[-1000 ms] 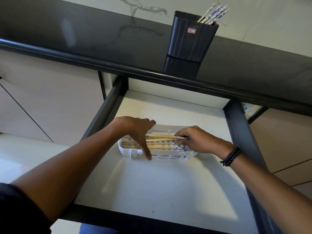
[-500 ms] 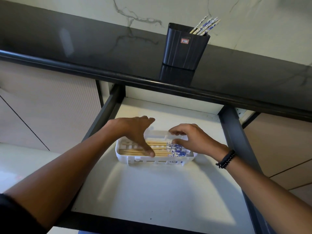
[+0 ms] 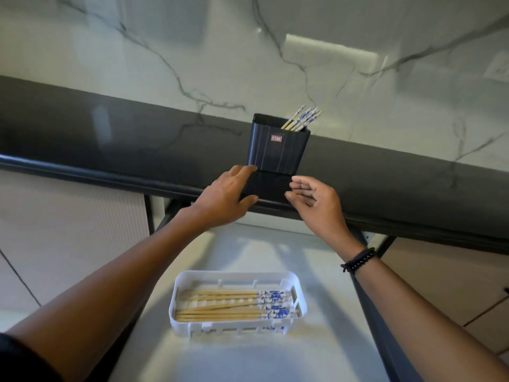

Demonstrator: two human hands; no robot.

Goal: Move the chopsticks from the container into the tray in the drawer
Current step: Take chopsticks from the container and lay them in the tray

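Observation:
A dark upright container stands on the black countertop, with several blue-and-white-topped chopsticks sticking out of its right corner. Below, in the open drawer, a white slotted tray holds several wooden chopsticks lying flat, patterned ends to the right. My left hand hovers just left of the container's base, fingers spread and empty. My right hand is just to the right of the base, fingers loosely curled, holding nothing.
The drawer's white floor spreads around the tray between dark side rails. The black countertop runs across the view below a marble-patterned wall. Pale cabinet fronts flank the drawer.
Both hands have left the tray and risen to the countertop on either side of the container. The chopsticks stay in the tray. The view has tilted upward.

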